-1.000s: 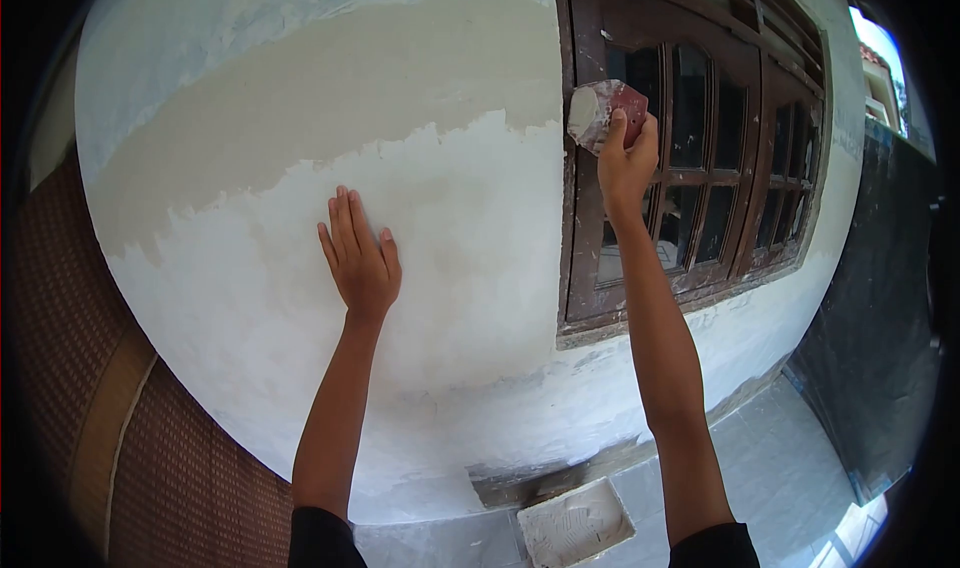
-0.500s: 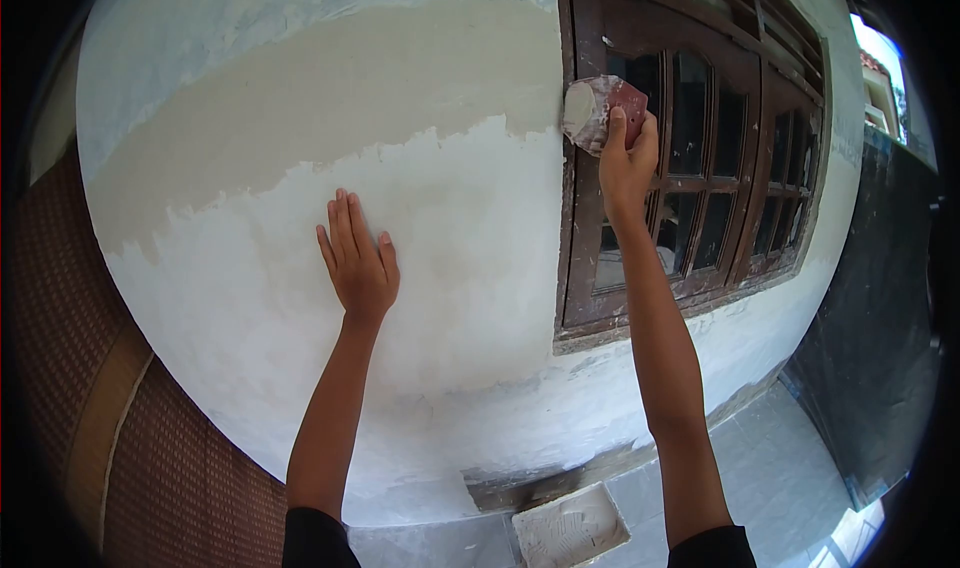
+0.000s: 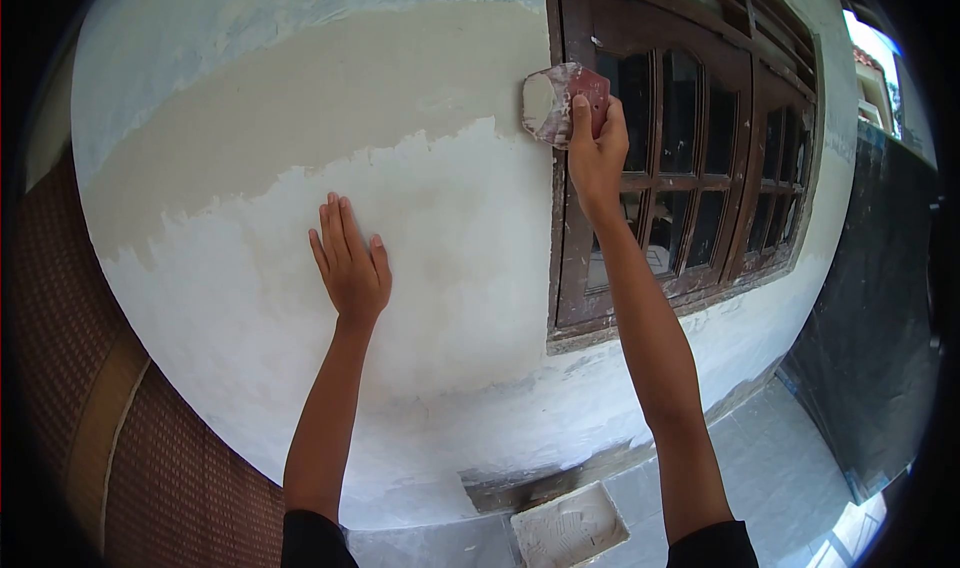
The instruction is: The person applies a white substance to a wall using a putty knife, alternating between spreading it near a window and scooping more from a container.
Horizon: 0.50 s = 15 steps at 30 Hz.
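My right hand (image 3: 598,163) grips a red putty scraper (image 3: 562,98), thumb on its near face. Pale putty coats the scraper's left part, which overlaps the wall right beside the window's wooden frame (image 3: 562,253). Flat against the white wall (image 3: 440,268), my left hand (image 3: 352,273) rests with fingers stretched out and holds nothing. Above it, a band of damp-looking greyish putty (image 3: 300,93) runs across the wall, with a ragged lower edge.
A brown window (image 3: 690,138) with several panes and white specks fills the wall's right side. On the grey tiled floor (image 3: 740,458) sits a tray (image 3: 570,530) smeared with putty. A woven brown panel (image 3: 180,458) stands at left, a dark sheet (image 3: 860,308) at right.
My right hand has moved left with the putty scraper, from over the window frame to the wall's edge. My left hand stays flat on the wall; the view has shifted slightly.
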Motion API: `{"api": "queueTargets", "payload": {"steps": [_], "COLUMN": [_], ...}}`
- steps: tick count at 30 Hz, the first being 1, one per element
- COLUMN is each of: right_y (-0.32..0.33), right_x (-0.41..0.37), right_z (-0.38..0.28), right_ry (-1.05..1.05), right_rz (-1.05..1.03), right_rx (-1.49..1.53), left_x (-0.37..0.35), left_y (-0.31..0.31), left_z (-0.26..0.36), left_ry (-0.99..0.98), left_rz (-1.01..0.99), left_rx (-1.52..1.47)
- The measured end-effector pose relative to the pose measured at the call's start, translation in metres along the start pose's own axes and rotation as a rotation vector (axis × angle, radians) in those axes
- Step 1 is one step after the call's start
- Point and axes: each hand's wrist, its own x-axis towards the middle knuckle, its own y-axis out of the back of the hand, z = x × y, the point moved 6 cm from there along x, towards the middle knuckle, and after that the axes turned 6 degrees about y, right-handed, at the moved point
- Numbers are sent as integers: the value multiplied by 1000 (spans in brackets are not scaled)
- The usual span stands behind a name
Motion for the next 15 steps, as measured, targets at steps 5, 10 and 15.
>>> {"api": "queueTargets", "payload": {"steps": [5, 10, 15], "right_y": [-9, 28, 2], "right_x": [-1, 1, -14], "right_z": [4, 21, 6], "right_ry": [51, -29, 74], "right_rz": [-120, 75, -75], "right_rx": [-190, -164, -65], "left_x": [0, 1, -1], "left_y": [-1, 1, -1], "left_z": [-1, 2, -1], "left_ry": [-3, 8, 3], "left_rz": [-31, 13, -19], "left_rx": [-10, 16, -2]}}
